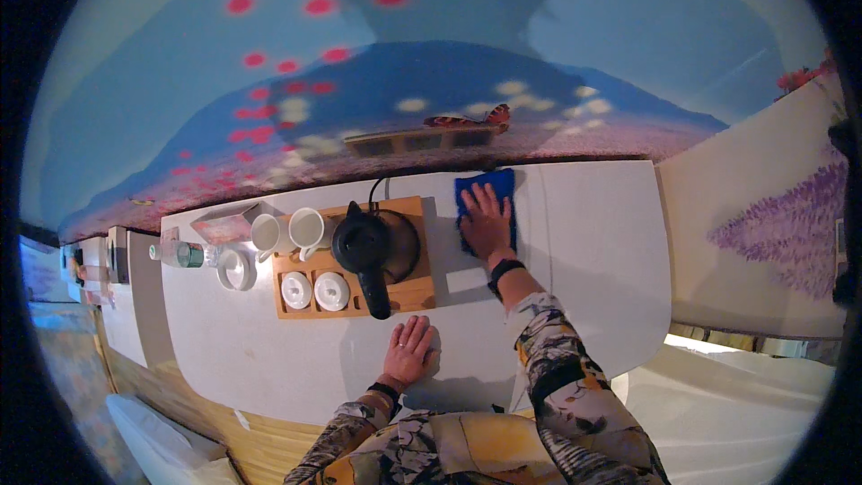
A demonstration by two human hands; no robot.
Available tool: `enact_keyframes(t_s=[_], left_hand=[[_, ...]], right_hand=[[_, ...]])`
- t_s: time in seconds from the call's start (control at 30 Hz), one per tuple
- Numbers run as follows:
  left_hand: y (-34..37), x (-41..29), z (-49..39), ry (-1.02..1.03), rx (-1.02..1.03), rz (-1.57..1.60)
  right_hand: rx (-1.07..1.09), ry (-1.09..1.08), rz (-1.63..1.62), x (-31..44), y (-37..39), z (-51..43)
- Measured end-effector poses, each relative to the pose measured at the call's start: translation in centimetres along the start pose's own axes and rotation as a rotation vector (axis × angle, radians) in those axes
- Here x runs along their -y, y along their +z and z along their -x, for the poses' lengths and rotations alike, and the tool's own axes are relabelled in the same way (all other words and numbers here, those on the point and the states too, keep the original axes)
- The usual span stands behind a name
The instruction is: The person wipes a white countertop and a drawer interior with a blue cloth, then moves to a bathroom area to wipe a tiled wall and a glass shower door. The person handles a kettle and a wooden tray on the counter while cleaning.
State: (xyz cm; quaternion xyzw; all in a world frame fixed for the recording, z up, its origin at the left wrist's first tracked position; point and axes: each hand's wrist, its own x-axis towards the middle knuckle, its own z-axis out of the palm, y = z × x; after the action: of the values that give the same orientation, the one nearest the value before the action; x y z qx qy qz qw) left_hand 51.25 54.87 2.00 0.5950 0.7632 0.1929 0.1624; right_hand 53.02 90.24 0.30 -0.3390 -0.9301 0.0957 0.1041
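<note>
My right hand (486, 222) lies flat, fingers spread, on a blue cloth (504, 183) near the back edge of a white table (599, 242). The cloth is pressed against the tabletop, partly hidden under the palm. Closer to my body, my left hand (409, 350) rests palm down on the table with nothing in it. Just beyond it is a wooden tray (397, 303) bearing a black electric kettle (363, 246), its handle pointing towards me. Two white lidded cups or lids (331, 292) sit in the tray's front compartments, left of the kettle.
Two white mugs (308, 228) stand by the tray's back left. Further left are a tissue box (225, 222), a white ashtray-like dish (234, 269) and a lying plastic bottle (185, 254). A painted wall (431, 94) with a socket panel (424, 141) borders the table's back. White bedding (727, 404) lies right.
</note>
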Motion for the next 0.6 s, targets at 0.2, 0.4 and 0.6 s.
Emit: enact_keyframes(t_s=[0.2,0.4,0.6], left_hand=[[-0.5,-0.2,0.2,-0.022,0.015,-0.019],[0.1,-0.2,0.2,-0.011,-0.026,-0.014],[1.2,0.4,0.2,0.026,-0.042,-0.04]], right_hand=[[-0.049,0.248,0.156,-8.4,-3.0,3.5],[0.045,0.451,0.192,-10.1,-4.8,11.3],[0.003,0.256,0.234,-0.4,-2.5,17.3]])
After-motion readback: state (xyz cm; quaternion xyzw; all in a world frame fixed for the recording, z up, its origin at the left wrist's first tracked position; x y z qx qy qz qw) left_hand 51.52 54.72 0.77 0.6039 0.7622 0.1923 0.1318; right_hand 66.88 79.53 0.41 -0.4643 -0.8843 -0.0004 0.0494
